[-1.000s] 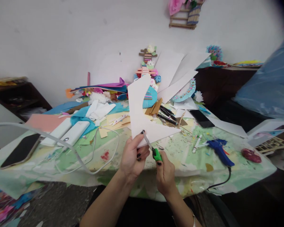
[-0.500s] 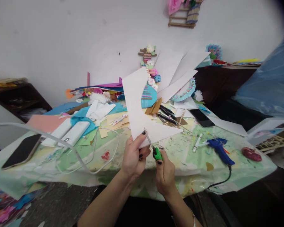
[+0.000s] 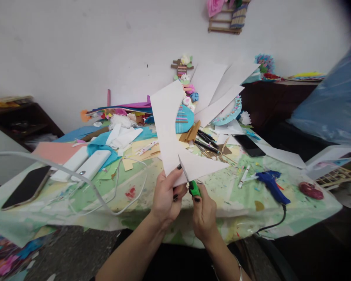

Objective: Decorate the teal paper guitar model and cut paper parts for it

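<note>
My left hand (image 3: 166,195) pinches the lower edge of a white card piece (image 3: 169,128), an angled shape with a curved inner edge, and holds it up over the table. My right hand (image 3: 204,212) is closed round green-handled scissors (image 3: 194,188). Their blades reach up into the card's lower edge, just right of my left thumb. Both hands hover over the near edge of the table (image 3: 76,203), which wears a paint-spotted green cover.
A blue glue gun (image 3: 271,186) with its black cord lies right of my hands. Two white power banks (image 3: 89,164), a white cable (image 3: 117,210) and a black phone (image 3: 25,187) lie left. Markers (image 3: 206,142), paper scraps, white sheets (image 3: 219,89) and craft pieces crowd the back.
The scissor blades have gone further up into the card. The card has risen and turned slightly, its right tip stretching further to the right. Both hands stayed near the table edge.
</note>
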A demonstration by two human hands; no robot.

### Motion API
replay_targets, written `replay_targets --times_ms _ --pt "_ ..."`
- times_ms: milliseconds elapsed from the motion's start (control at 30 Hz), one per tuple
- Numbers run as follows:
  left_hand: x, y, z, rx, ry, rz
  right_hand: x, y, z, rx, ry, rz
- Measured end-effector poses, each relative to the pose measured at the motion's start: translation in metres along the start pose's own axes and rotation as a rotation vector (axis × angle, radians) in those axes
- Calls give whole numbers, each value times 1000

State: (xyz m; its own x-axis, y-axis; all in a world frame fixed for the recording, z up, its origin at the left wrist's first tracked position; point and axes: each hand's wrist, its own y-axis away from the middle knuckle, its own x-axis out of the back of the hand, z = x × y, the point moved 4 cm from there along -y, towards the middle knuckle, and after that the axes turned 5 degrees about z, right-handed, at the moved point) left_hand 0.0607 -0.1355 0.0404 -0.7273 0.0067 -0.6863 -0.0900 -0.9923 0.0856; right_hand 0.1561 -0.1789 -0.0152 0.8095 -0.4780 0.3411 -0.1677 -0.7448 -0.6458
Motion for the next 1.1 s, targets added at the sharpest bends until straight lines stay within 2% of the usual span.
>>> replay_targets --times_ms 567,800,1033,1100 --pt "1 3 1 11 14 12 3 -6 -6 19 2 -16" --pt "1 3 0 58 0 -9 3 -7 -6 13 3 -12" --pt "-2 -1 1 77 9 -53 4 -9 -6 11 11 -18" --pt "-1 -6 5 63 24 -30 4 -6 -6 15 14 -16"
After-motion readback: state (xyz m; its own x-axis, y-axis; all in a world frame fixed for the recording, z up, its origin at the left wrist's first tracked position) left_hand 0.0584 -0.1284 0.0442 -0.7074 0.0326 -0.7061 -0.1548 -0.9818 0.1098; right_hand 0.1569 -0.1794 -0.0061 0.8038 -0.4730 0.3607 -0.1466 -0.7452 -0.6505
